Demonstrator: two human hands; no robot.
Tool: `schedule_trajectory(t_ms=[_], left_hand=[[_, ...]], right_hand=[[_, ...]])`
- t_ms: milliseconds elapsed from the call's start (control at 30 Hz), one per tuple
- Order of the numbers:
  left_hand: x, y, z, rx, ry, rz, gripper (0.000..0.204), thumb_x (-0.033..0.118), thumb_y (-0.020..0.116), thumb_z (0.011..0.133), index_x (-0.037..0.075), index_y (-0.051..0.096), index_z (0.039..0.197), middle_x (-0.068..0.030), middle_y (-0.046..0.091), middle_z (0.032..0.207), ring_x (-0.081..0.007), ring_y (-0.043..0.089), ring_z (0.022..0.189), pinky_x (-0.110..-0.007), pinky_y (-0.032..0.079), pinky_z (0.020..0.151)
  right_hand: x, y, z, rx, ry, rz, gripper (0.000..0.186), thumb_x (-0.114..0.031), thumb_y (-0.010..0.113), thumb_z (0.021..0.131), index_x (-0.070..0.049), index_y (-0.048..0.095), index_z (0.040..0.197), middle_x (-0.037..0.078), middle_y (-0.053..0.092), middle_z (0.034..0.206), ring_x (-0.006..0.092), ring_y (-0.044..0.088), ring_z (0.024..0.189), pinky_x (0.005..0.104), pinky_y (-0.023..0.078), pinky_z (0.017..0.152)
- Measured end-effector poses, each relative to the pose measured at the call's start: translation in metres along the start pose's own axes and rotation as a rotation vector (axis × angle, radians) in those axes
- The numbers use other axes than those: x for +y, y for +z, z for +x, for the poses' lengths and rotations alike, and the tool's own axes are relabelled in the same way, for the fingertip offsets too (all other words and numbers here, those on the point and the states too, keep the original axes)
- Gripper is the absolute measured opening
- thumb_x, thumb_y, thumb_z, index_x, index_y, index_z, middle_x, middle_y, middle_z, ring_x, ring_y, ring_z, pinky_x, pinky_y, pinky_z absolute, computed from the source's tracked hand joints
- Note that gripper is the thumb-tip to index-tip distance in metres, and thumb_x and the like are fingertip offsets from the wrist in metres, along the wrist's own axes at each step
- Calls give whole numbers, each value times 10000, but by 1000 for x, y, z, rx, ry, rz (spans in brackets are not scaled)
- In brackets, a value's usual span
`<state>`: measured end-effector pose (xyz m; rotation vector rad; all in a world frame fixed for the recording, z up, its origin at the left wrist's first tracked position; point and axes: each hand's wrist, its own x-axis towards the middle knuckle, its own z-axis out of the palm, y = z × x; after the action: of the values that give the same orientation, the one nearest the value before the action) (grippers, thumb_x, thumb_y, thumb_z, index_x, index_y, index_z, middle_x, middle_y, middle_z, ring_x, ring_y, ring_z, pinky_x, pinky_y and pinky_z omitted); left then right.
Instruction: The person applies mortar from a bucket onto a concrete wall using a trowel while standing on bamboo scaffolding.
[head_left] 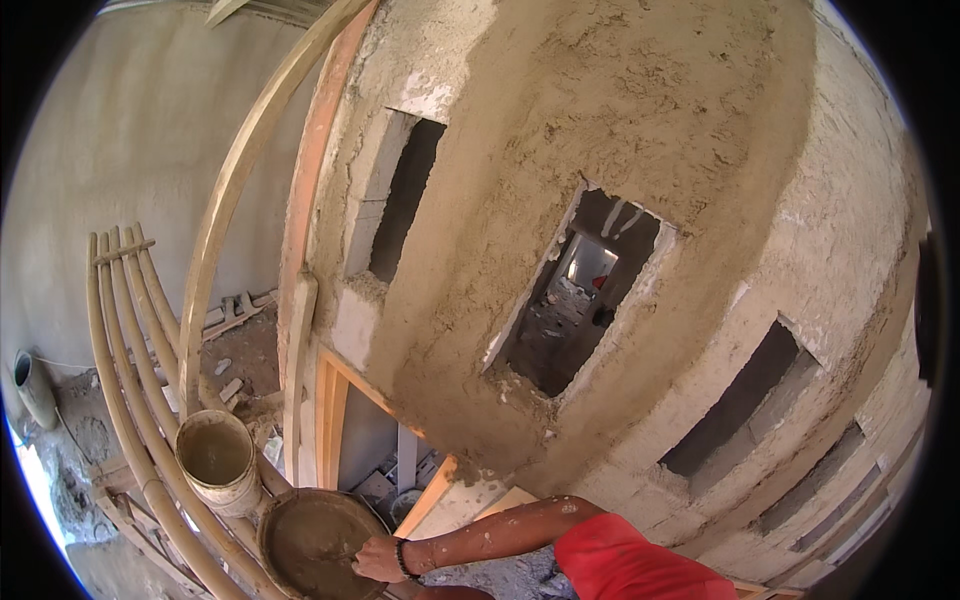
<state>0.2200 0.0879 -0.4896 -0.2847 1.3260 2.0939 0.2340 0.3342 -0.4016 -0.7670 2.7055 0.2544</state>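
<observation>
My right hand (378,559), with a dark bead bracelet at the wrist, is closed at the right side of a round, dark basin (375,514) of wet mortar (318,540). Its fingers curl down toward the mortar, and what they hold, if anything, is hidden. Mortar specks dot my right forearm, which comes out of a red sleeve (640,565). Below it, a strip of skin shows at the lower edge; my left hand itself is out of the picture. Left of the basin stands a mortar-stained bucket (228,490) with greyish liquid inside.
Basin and bucket sit by long wooden poles (125,390). A curved timber (225,200) rises in front of the wall (720,110), partly coated in fresh mortar and pierced by several rectangular openings (545,345). A wooden frame (333,400) edges a lower opening; rubble lies on the floor at left.
</observation>
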Motion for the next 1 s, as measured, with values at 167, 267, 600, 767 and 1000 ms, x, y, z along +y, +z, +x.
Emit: schedule_trajectory(t_ms=[167,267,600,767,1000], left_hand=[[1,2,-1,19,20,-39,346,189,609,958,44,463,1236,-114,636,846,-182,605,659,-310,507,547],[-4,12,8,-2,21,-27,379,192,618,952,46,454,1261,-118,633,860,-184,597,654,-317,500,541],[-21,-11,22,27,-35,-107,446,232,685,915,112,458,1280,-90,626,833,-180,582,616,-312,489,512],[-26,-19,21,10,-10,-133,464,231,702,904,97,463,1278,-91,628,844,-185,585,630,-322,503,524],[-4,3,5,0,12,-82,463,221,652,934,83,448,1326,-109,615,983,-183,588,741,-332,506,616]], right_hand=[[1,-34,-4,96,119,176,248,-127,523,830,-34,566,1056,127,603,615,297,675,661,418,524,555],[5,69,6,134,96,3,148,-142,560,791,-44,671,780,126,662,660,286,703,705,418,557,633],[19,37,-6,60,105,7,143,-169,579,774,-38,628,808,114,686,715,276,705,738,393,562,634],[43,-122,-38,2,84,-46,194,-119,520,840,-14,567,996,135,608,646,308,675,696,428,535,586],[67,-6,30,-71,252,34,212,-160,540,817,11,583,934,190,673,819,335,688,788,432,553,651]])
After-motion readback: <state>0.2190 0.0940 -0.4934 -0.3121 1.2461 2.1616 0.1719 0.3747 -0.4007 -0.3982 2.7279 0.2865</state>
